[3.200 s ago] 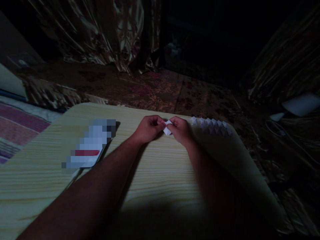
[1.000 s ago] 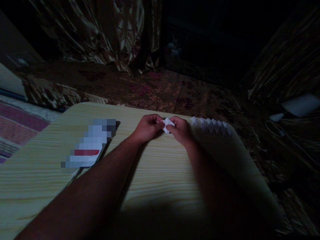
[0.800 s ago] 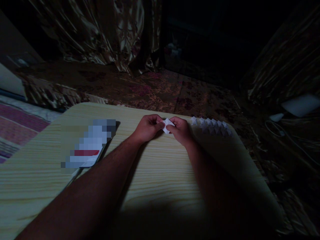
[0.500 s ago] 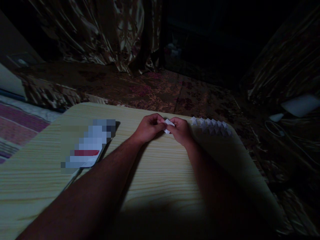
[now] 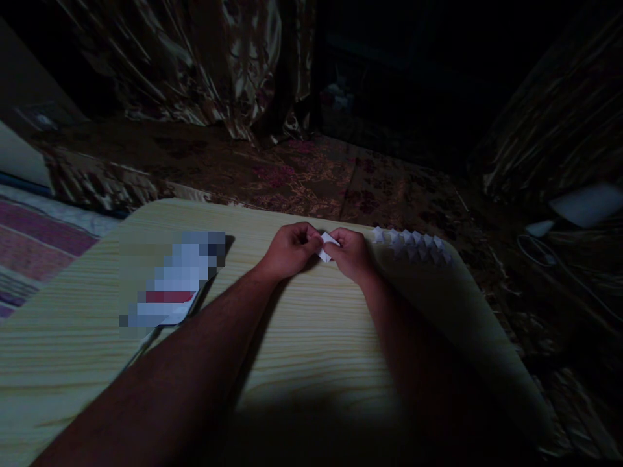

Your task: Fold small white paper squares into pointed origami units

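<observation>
A small folded piece of white paper [image 5: 326, 249] is pinched between my two hands near the far edge of the wooden table [image 5: 311, 331]. My left hand [image 5: 293, 248] is closed on its left side, thumb and fingertips together. From the right, my right hand [image 5: 351, 251] grips it with the thumb laid across its face. Parts of the paper are hidden behind the fingers. To the right of my right hand, several small folded white paper pieces [image 5: 407, 240] stand in rows close to the table's far right corner.
A phone [image 5: 175, 318], mostly pixelated, lies left of my left forearm. Beyond the table is a ledge with patterned cloth [image 5: 292, 172] and a curtain [image 5: 253, 65]. A white object with a cable [image 5: 586, 206] sits at right. Striped bedding [image 5: 43, 240] is at left.
Both hands keep hold of the paper in nearly the same place. The paper's tilt and the thumbs' position on it differ very slightly.
</observation>
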`<state>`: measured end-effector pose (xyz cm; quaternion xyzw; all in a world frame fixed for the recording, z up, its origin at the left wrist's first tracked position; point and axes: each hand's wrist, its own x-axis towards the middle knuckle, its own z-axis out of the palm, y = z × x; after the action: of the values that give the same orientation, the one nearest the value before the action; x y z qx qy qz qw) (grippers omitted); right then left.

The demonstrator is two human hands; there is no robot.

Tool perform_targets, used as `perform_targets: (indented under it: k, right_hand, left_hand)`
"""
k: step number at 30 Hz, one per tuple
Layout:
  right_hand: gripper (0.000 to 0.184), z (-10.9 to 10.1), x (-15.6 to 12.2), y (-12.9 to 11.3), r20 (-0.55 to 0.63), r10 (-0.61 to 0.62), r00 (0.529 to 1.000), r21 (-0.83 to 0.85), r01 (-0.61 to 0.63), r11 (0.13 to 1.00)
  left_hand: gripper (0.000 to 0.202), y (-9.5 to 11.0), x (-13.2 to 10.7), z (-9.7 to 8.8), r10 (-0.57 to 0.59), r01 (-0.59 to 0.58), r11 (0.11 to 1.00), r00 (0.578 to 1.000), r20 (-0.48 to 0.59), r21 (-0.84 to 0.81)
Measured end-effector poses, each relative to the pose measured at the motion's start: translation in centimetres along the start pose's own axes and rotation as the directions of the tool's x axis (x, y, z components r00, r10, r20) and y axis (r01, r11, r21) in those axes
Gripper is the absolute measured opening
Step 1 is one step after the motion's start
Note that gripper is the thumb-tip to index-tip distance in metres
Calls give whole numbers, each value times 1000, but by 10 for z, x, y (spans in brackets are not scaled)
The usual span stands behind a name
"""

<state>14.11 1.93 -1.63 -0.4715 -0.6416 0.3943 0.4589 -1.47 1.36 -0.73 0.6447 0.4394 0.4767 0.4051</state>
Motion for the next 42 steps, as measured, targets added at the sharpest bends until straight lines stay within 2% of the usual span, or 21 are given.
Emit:
perform_targets:
  k: [13,20,27,32,38,42]
  right_hand:
    - [9,0,-1,-2,29,-7,1000,15,6,1000]
    - [16,-1,2,-4,6,76,997,156,-76,985]
    - [18,-2,1,-3,12,70,997,147,-71,987]
    - [19,-1,-1,-4,35,46,998,149,-51,988]
    - [34,-1,0,-6,96,61,994,243,-83,966]
    - [32,0,0,-6,63,58,996,212,-70,975]
  left_hand:
    - [15,1,1,0,-12,12,997,1000,-8,-76]
    - [11,-3,2,-1,-39,38,994,999,-15,-102]
    - [19,1,2,0,-41,36,991,998,-40,-125]
    - [20,-6,4,-1,-41,33,988,998,-48,-149]
    - [28,-6,4,-4,-97,80,971,993,-69,-224]
    - [28,-1,4,-4,-110,92,971,992,-68,-219]
